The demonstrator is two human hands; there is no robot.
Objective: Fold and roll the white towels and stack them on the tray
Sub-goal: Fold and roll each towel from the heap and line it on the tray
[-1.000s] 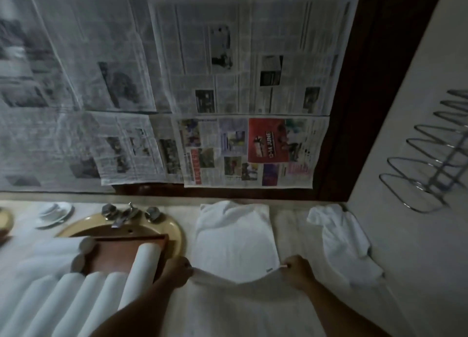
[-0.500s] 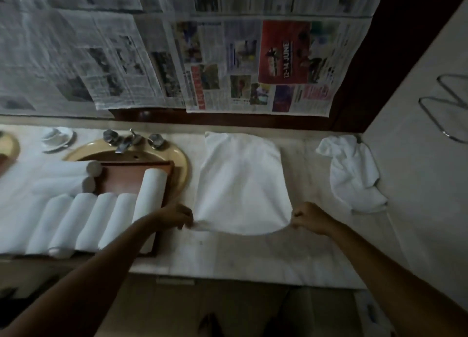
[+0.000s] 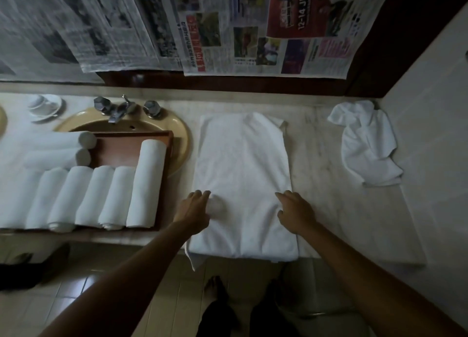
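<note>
A white towel [image 3: 241,174] lies folded into a long strip on the marble counter, its near end at the counter's front edge. My left hand [image 3: 196,210] rests flat on the strip's left side with straight fingers. On its right side lies my right hand [image 3: 295,212], fingers spread. A brown wooden tray [image 3: 119,148] sits over the sink to the left, holding several rolled white towels [image 3: 147,182]. A crumpled white towel [image 3: 367,144] lies at the counter's right end.
A beige sink [image 3: 177,129] with chrome taps [image 3: 121,108] lies under the tray. A cup and saucer [image 3: 44,106] stand far left. Newspaper sheets [image 3: 228,27] cover the back wall. A white wall bounds the right side. My feet show on the tiled floor below.
Both hands let go of the towel's near corners and now lie flat on it. The towel's near end has come down to the counter's front edge. The camera has tilted downward.
</note>
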